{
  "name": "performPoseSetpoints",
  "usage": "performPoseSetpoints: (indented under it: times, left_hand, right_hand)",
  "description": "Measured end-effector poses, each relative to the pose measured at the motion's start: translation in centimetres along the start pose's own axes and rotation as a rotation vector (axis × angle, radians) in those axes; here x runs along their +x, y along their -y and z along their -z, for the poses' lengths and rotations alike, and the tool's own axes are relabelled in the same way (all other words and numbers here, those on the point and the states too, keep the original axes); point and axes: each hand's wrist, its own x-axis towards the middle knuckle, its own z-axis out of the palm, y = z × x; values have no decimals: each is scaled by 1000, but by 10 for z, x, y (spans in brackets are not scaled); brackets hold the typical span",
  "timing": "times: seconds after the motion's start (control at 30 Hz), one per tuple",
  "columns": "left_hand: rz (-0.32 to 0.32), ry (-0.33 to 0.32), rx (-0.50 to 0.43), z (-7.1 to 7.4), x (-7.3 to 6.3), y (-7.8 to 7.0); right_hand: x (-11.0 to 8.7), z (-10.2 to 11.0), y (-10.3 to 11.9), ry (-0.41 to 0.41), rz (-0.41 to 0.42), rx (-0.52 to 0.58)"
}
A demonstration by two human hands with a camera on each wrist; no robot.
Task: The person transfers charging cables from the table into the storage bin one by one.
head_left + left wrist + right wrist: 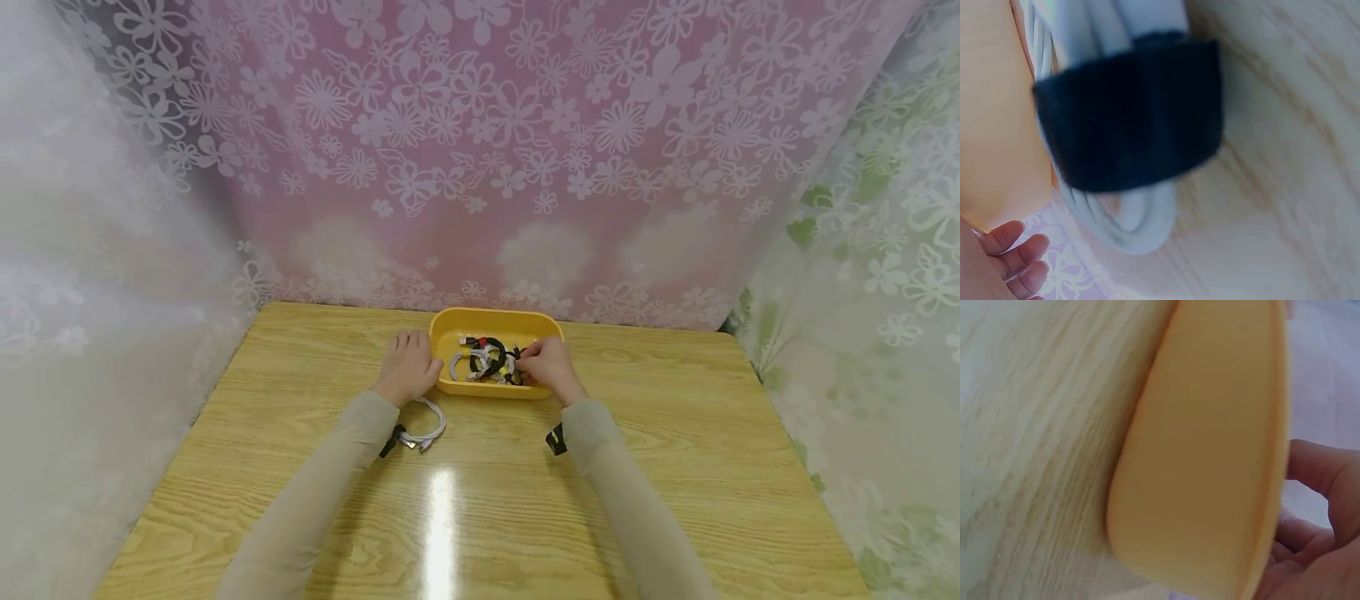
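Observation:
A yellow plastic bin [495, 313] stands near the far side of the table, holding several coiled cables [497, 357], black and white. My left hand [408, 365] rests against the bin's left end, its fingers extended. Inside the bin's right part, my right hand [551, 365] reaches down with bent fingers among the cables. In the right wrist view the bin wall [1204, 444] hides its fingertips, so I cannot tell whether they pinch a cable. A coiled white cable [433, 433] with a black strap [1129, 119] lies on the table below my left wrist.
The wood-grain table [480, 517] carries the bin and the loose cable. A pink floral curtain [480, 167] hangs along its far edge, with pale floral curtains at both sides. A black and yellow piece [557, 439] shows beside my right wrist.

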Motion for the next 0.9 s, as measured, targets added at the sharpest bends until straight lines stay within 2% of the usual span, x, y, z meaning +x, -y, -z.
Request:
performPoseSetpoints:
  times: [0.2, 0.43, 0.6, 0.9]
  left_hand:
    - [7, 2, -9, 1, 0, -2]
    - [9, -5, -3, -1, 0, -1]
    - [-1, -23, -20, -2, 0, -1]
    - [7, -6, -9, 0, -1, -2]
  right_hand:
    - [5, -3, -5, -27, 5, -102]
    - [10, -6, -5, -37, 8, -319]
    - [13, -11, -6, -47, 12, -435]
    - [12, -13, -6, -64, 30, -455]
